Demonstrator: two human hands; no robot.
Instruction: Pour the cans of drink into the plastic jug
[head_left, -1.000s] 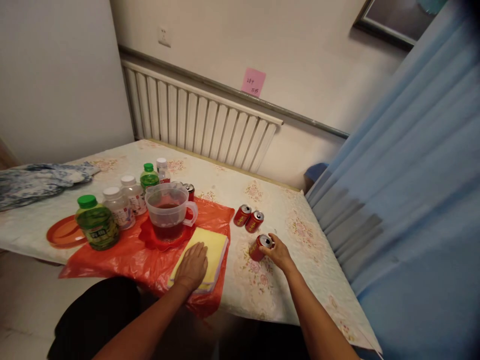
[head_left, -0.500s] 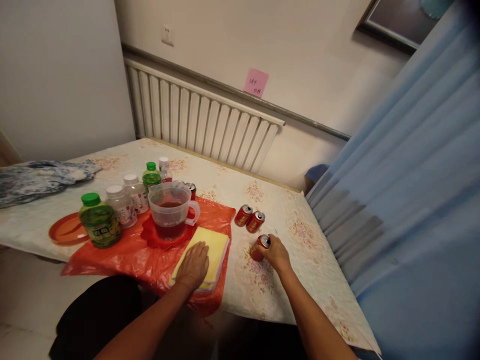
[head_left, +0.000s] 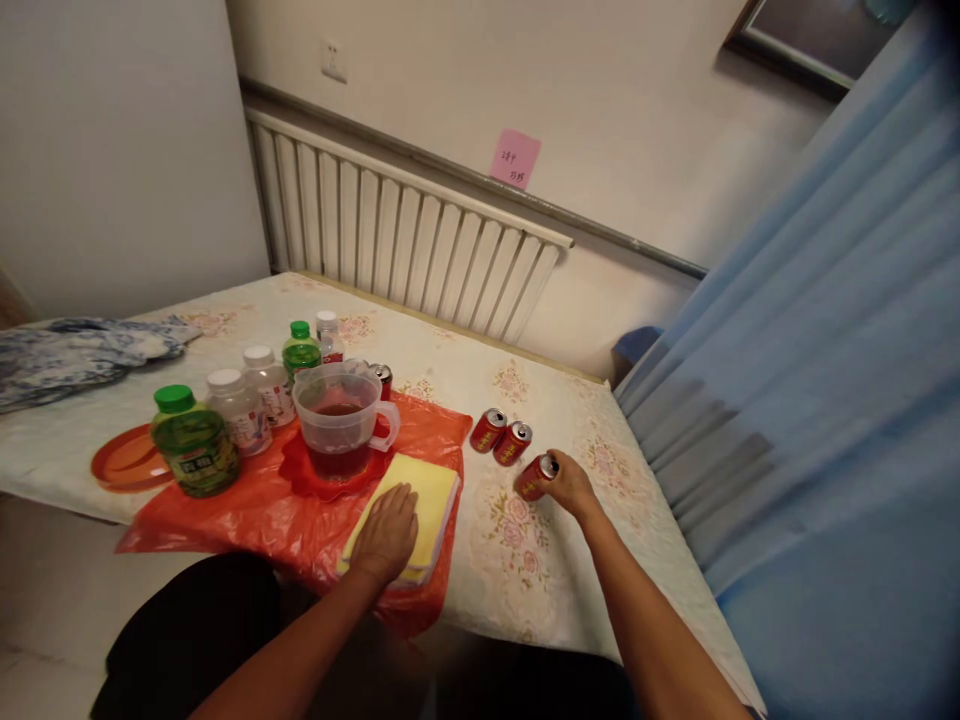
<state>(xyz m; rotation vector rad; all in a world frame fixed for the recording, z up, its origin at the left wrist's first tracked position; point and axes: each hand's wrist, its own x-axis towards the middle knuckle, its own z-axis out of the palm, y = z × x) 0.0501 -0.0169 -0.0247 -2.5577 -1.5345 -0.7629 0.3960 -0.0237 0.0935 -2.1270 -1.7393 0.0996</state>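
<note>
One can (head_left: 531, 480) is held tilted at the surface (head_left: 487, 605), just beside two other cans (head_left: 514, 443); whether its base touches down is hard to tell. The right hand (head_left: 570, 485) has its grip closed on the can's right side, near the top. The left hand (head_left: 388, 535) lies flat and open on the yellow stack (head_left: 433, 490), fingers slightly spread.

The red can (head_left: 531, 481) moved rightward and tilted.
</note>
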